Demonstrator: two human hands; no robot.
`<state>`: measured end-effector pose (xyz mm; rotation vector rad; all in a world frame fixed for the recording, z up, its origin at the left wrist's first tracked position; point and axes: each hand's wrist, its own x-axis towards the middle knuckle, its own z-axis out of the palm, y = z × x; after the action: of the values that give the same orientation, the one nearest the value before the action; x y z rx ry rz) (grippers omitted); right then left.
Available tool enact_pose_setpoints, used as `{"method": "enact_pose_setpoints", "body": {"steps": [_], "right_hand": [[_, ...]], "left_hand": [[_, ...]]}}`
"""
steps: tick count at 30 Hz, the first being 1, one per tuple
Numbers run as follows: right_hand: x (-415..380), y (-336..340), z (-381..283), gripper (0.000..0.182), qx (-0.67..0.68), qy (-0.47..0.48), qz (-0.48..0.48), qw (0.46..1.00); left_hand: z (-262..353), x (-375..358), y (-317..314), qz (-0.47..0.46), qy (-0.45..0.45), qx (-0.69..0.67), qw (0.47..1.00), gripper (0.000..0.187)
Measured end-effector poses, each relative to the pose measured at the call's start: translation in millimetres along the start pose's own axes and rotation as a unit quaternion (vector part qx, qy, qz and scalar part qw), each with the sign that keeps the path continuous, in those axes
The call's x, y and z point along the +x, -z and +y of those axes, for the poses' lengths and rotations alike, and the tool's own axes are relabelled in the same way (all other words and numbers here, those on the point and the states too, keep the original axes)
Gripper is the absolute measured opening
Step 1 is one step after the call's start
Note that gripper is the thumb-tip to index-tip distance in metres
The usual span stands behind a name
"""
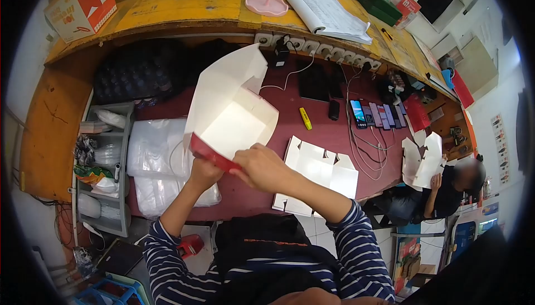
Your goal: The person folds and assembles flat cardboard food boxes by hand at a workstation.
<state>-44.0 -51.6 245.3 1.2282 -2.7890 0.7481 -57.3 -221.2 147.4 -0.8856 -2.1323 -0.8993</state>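
Observation:
A half-folded cardboard food box (pixel 237 118) is tilted up in front of me, white inside with a red outer wall and its lid flap raised at the back. My left hand (pixel 206 172) grips the lower left corner, its fingertips partly hidden behind the red wall. My right hand (pixel 259 166) is closed on the near edge, thumb and fingers pinching the cardboard. Below and right of the box, flat unfolded box blanks (pixel 317 174) lie white side up on the dark red table (pixel 329 129).
Plastic bags (pixel 156 149) lie to the left beside a grey drawer rack (pixel 125 193). A yellow highlighter (pixel 305 118), several phones (pixel 379 115) and cables are farther back. On the right, another person (pixel 446 188) holds a white box blank (pixel 423 160). A yellow shelf (pixel 189 4) spans the back.

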Motion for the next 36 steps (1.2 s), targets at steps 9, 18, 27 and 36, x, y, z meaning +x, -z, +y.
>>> {"method": "enact_pose_setpoints", "body": {"steps": [9,18,27,36], "right_hand": [[-8.3,-20.7,9.1,0.018,-0.085,-0.065,-0.012,0.994],[23.3,-32.1,8.2,0.017,-0.095,-0.1,-0.054,0.989],[44.0,-56.4,-0.8,0.009,-0.203,-0.154,-0.084,0.963],[54.7,-0.3,89.6,0.045,-0.272,-0.186,0.144,0.933]], "left_hand": [[20.2,-17.6,3.9,-0.059,0.005,0.007,0.998,0.014],[28.3,-21.1,4.6,-0.109,0.033,0.039,0.993,0.012],[10.1,-24.7,-0.8,-0.099,0.122,0.283,0.946,0.017],[20.2,-42.6,-27.2,0.075,0.113,0.039,0.99,0.056]]}}
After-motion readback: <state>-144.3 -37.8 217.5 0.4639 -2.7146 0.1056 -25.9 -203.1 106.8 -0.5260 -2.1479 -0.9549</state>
